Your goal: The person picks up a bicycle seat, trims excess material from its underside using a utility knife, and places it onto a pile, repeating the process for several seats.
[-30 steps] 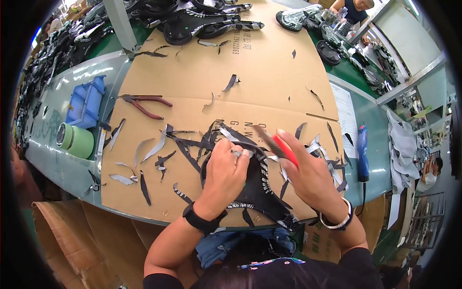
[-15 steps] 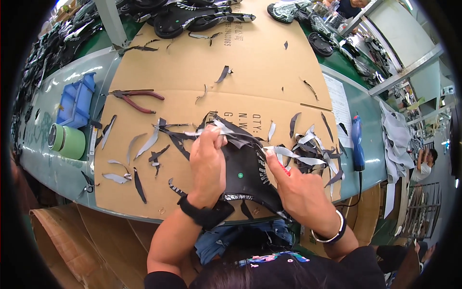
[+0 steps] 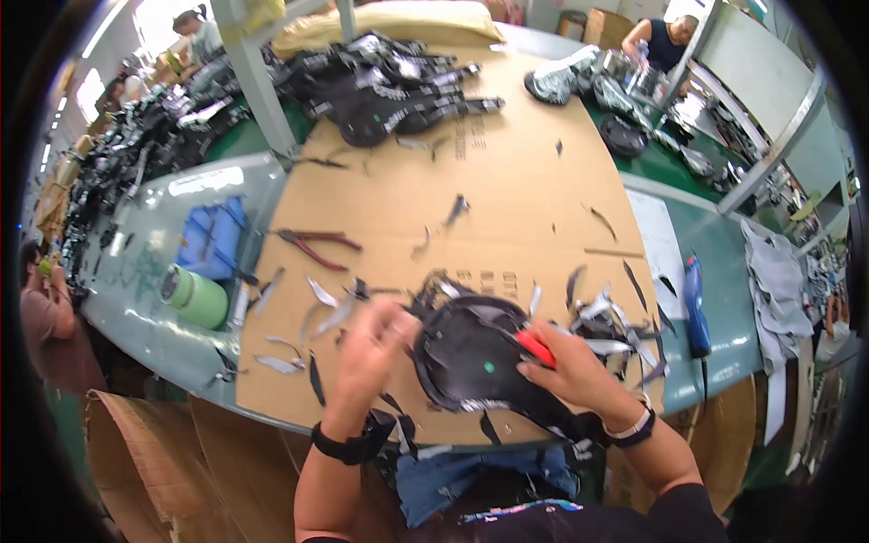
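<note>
A black bicycle saddle point(image 3: 457, 357) lies underside up in front of me, its nose pointing toward my body at the lower right. A green dot marks its underside. My right hand point(image 3: 577, 369) rests at the saddle's right edge, closed on a red-handled knife point(image 3: 536, 347); the blade is hard to make out. Just off the saddle's left edge, my left hand point(image 3: 369, 348) is raised with its fingers curled together. Motion blurs its fingertips, and I cannot see what is between them. Black and grey trimmed strips point(image 3: 602, 317) are heaped right of the saddle.
Cardboard point(image 3: 507, 208) covers the table, with scraps scattered over it. Red-handled pliers point(image 3: 321, 247), a blue bin point(image 3: 210, 237) and a green cup point(image 3: 194, 297) are on the left. A blue corded tool point(image 3: 695, 308) lies right. More saddles point(image 3: 380, 104) are piled at the back; people work beyond.
My left hand has come away from the saddle's far edge to its left. The saddle's rim now shows bare where a strip was held. My view has tilted up and shifted left.
</note>
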`<state>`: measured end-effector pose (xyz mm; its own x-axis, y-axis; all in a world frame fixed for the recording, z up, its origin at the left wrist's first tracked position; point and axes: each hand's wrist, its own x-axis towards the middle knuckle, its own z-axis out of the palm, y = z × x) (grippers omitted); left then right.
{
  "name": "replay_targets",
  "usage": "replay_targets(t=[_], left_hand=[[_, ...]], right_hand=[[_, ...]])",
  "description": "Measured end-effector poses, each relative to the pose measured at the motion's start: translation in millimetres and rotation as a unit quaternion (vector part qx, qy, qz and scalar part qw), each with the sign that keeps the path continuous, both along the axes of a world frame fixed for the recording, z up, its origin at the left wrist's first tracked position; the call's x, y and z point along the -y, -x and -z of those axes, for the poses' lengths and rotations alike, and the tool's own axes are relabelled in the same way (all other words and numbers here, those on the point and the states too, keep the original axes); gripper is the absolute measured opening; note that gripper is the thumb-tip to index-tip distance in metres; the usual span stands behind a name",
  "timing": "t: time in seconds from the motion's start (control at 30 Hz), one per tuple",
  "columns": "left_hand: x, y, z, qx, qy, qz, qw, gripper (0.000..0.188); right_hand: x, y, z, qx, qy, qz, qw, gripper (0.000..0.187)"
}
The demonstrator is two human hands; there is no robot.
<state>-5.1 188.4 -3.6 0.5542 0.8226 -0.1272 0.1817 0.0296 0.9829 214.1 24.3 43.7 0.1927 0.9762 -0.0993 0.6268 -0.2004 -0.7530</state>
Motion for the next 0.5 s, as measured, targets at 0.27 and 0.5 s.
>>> replay_targets(t=[0.27, 0.5], left_hand=[[-81, -75, -47, 0.211, 0.267, -0.006, 0.940, 0.037], [-177, -140, -70, 0.365, 0.117, -0.068, 0.921, 0.047]], right_hand=[[47, -82, -59, -0.028, -0.084, 0.218, 0.972, 0.024], [48, -159, -71, -0.038, -0.146, 0.279, 0.948, 0.021]])
